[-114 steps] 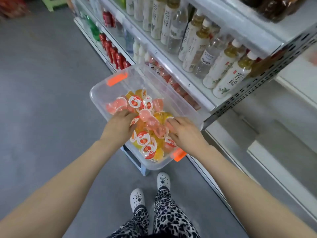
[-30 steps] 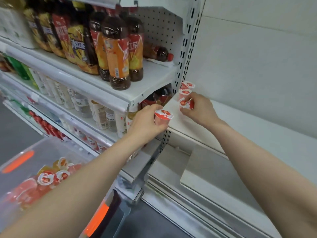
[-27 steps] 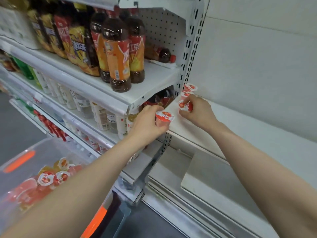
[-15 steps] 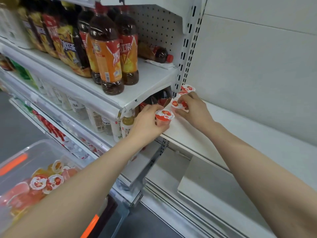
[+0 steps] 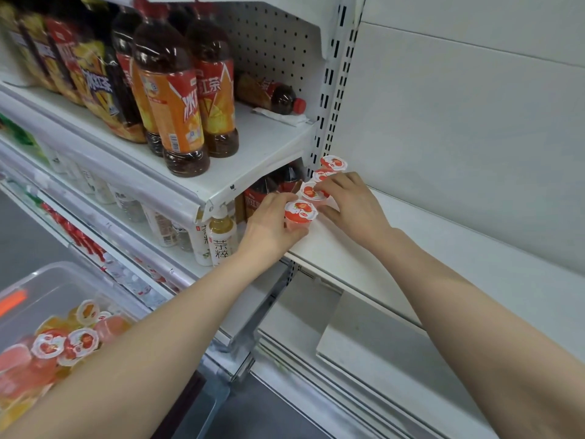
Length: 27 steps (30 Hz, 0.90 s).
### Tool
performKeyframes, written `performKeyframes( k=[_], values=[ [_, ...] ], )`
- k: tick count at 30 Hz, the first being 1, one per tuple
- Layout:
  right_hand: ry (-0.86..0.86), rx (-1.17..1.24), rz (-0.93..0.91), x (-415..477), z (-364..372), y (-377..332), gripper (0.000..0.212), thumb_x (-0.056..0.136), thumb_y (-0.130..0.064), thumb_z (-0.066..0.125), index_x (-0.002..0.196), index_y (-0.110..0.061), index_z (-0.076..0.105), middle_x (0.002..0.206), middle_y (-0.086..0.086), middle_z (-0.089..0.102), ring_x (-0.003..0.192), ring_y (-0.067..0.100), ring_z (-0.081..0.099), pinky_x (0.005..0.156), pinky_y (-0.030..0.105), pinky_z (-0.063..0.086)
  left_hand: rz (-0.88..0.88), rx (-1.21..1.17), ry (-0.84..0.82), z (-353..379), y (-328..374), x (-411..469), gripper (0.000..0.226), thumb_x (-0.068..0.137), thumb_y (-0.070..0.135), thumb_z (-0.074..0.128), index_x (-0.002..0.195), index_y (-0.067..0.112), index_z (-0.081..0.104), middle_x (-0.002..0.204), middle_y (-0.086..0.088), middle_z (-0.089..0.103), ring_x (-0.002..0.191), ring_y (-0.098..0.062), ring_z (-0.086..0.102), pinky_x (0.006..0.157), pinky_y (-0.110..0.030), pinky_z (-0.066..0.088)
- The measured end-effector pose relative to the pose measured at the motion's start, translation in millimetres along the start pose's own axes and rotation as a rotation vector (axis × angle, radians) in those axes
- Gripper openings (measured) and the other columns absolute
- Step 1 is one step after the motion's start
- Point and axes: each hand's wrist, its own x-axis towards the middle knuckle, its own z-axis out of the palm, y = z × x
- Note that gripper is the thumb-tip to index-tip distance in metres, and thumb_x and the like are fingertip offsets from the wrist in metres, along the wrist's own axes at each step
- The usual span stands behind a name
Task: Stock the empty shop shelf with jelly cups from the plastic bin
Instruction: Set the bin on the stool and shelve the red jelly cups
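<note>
A white shop shelf [image 5: 449, 258] runs to the right, bare apart from a short row of jelly cups at its left end. My left hand [image 5: 272, 229] grips a strawberry-lidded jelly cup [image 5: 300, 212] at the shelf's front left corner. My right hand [image 5: 351, 204] pinches the jelly cup behind it [image 5: 311, 192], fingers curled over its lid. Two more jelly cups [image 5: 332, 163] stand further back by the upright. The clear plastic bin [image 5: 60, 286] with orange latches sits at the lower left, holding several jelly cups [image 5: 63, 343].
Tall iced-tea bottles [image 5: 177, 99] crowd the upper left shelf, with one bottle [image 5: 272, 93] lying down behind them. Pale tea bottles [image 5: 221, 242] stand on the shelf below. A slotted white upright [image 5: 332, 90] divides the bays. Lower white shelves [image 5: 380, 346] and grey floor lie beneath.
Both hands came from the bin up to the shelf with cups. In the last second my left hand brought its cup in against the row at the shelf edge; my right hand stayed on its cup.
</note>
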Motion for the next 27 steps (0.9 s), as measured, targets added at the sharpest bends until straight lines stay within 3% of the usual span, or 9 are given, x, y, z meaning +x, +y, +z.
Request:
performKeyframes(
  k=[10,15,18,27],
  values=[
    [-0.04,-0.083,0.017,-16.9,-12.9,3.4,0.045,0.081,-0.016,0.074,0.124,-0.011,0.062,0.121,0.012,0.063,0.111,0.038,0.055,0.09,0.046,0.048,0.074,0.116,-0.011,-3.4,-6.3,-4.7,0.067,0.081,0.037,0.074,0.138,0.021,0.042,0.13,-0.002,0.05,0.111,-0.019,0.055,0.09,-0.032,0.049],
    [-0.029,-0.168,0.061,-32.5,-33.0,-13.1,0.047,0.084,-0.021,0.072,0.127,-0.009,0.059,0.119,0.013,0.062,0.11,0.039,0.054,0.086,0.046,0.047,0.133,0.21,0.008,-22.1,-8.9,-15.6,0.064,0.084,0.032,0.069,0.141,0.017,0.042,0.13,-0.006,0.051,0.113,-0.023,0.055,0.091,-0.036,0.05],
    [-0.006,-0.203,0.082,-46.3,-44.1,-33.3,0.047,0.086,-0.023,0.07,0.129,-0.009,0.058,0.119,0.014,0.062,0.109,0.039,0.054,0.085,0.046,0.047,0.168,0.246,-0.034,-39.2,-11.5,-30.6,0.065,0.086,0.028,0.067,0.143,0.016,0.041,0.135,-0.007,0.049,0.121,-0.023,0.05,0.097,-0.036,0.044],
    [0.03,-0.204,0.11,-104.5,-44.3,-144.1,0.043,0.083,-0.024,0.071,0.122,-0.008,0.06,0.114,0.013,0.063,0.103,0.038,0.057,0.08,0.043,0.047,0.313,0.294,-0.103,-104.6,-52.2,-120.2,0.051,0.091,0.025,0.062,0.139,0.014,0.047,0.132,-0.006,0.051,0.121,-0.023,0.049,0.099,-0.035,0.04]
  ],
)
